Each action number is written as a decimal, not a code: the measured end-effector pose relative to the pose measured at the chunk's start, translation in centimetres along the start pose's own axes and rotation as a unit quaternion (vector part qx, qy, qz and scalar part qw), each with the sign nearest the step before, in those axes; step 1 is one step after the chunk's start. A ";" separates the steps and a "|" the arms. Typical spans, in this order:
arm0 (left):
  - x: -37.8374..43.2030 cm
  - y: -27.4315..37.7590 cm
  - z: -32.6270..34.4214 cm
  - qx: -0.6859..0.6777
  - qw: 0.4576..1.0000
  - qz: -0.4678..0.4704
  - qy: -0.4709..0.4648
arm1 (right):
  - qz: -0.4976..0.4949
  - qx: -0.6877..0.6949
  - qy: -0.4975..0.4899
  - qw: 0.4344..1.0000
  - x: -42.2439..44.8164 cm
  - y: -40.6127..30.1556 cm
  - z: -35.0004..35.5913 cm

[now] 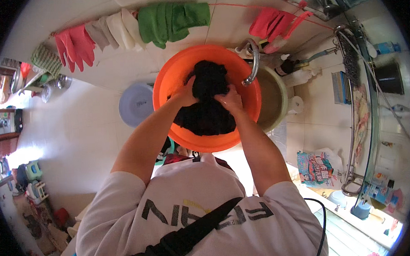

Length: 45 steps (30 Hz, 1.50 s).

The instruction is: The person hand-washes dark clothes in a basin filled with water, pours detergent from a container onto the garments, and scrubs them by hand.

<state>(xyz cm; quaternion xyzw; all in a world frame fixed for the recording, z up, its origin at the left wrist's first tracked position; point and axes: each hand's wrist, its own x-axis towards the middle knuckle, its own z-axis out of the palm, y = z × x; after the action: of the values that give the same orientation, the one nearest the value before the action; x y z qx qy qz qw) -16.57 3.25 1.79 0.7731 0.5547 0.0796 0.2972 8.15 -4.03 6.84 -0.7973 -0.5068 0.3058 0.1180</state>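
A large orange plastic basin [248, 118] stands before me with a dark, bunched cloth [208, 119] in it. My left hand [187, 95] grips the cloth at its left side, fingers partly hidden in the folds. On the other side my right hand [230, 99] holds the same cloth, thumb pointing inward and fingers partly covered. The cloth narrows between the two hands, with one bulk above and a wider one below. A curved metal faucet [255, 61] reaches over the basin's upper right rim, clear of both hands. Whether water lies under the cloth cannot be told.
A pale blue basin [134, 105] sits at the left, and a greenish tub [282, 99] lies partly under the orange basin at the right. Rubber gloves [77, 47] and a green cloth [171, 22] hang on a line above. Bottles [298, 77] stand right of the faucet.
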 end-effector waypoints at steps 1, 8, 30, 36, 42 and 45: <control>1.2 -2.2 -0.8 -0.084 0.996 0.002 -0.002 | -0.027 0.055 -0.006 0.998 0.0 -1.0 -0.6; -1.0 5.7 -9.4 -0.255 0.955 0.095 -0.114 | -0.077 0.138 -0.125 0.980 -8.7 2.2 -3.1; -4.4 -1.9 -5.2 -0.120 0.987 -0.054 0.096 | -0.353 0.061 0.131 0.925 -8.7 -12.9 -14.4; -3.1 1.9 -5.3 -0.318 0.940 -0.089 0.083 | -0.425 0.059 0.305 0.850 -14.4 -17.9 -23.3; -2.8 1.0 -2.1 -0.424 0.885 -0.186 -0.043 | -0.377 0.253 0.375 0.808 -17.2 -25.0 -26.3; -5.6 6.5 -4.9 -0.503 0.795 -0.309 -0.140 | -0.348 0.284 0.469 0.761 -18.5 -24.9 -27.8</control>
<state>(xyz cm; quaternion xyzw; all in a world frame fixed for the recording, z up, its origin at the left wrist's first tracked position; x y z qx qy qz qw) -15.65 -1.33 10.47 0.3047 0.5982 0.1426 0.7273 1.18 -5.57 47.86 -0.5400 -0.5206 -0.0382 0.6602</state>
